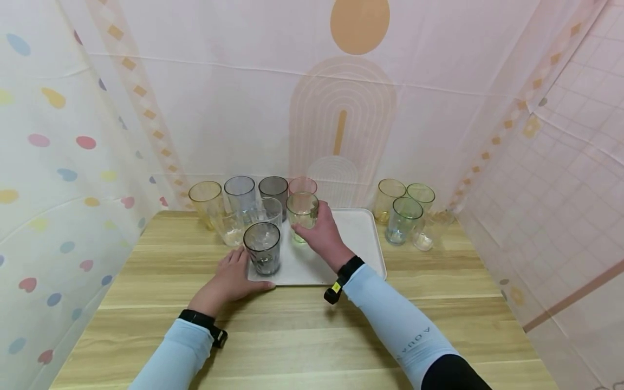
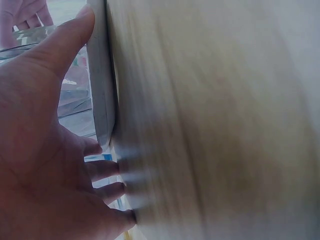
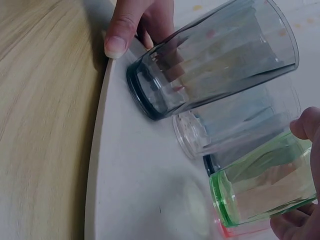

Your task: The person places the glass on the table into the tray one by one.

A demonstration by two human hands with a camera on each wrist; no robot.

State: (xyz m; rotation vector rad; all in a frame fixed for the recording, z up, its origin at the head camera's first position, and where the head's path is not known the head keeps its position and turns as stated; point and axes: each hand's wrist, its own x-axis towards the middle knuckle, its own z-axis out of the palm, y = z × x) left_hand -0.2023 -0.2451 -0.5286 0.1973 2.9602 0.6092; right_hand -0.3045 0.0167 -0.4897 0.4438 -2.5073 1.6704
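My right hand [image 1: 324, 234] grips a light green glass [image 1: 302, 210] by its side, upright over the white tray [image 1: 352, 244]. In the right wrist view its green base [image 3: 222, 200] is close to the tray surface; I cannot tell whether they touch. My left hand [image 1: 237, 277] rests at the tray's front left corner, thumb against the front rim and fingers spread on the table. Beside it a grey glass [image 1: 264, 254] stands upright on the tray. Behind that are a clear glass [image 1: 273, 208], a dark grey glass [image 1: 274, 187] and a pink glass [image 1: 303, 185].
Left of the tray stand a yellow glass [image 1: 205, 197], a bluish glass [image 1: 240, 192] and a clear glass [image 1: 231, 230]. To its right are an amber glass [image 1: 390, 197], green-tinted glasses [image 1: 404, 216] and a clear glass [image 1: 424, 235]. A patterned curtain [image 1: 234, 124] hangs behind the wooden table [image 1: 292, 346].
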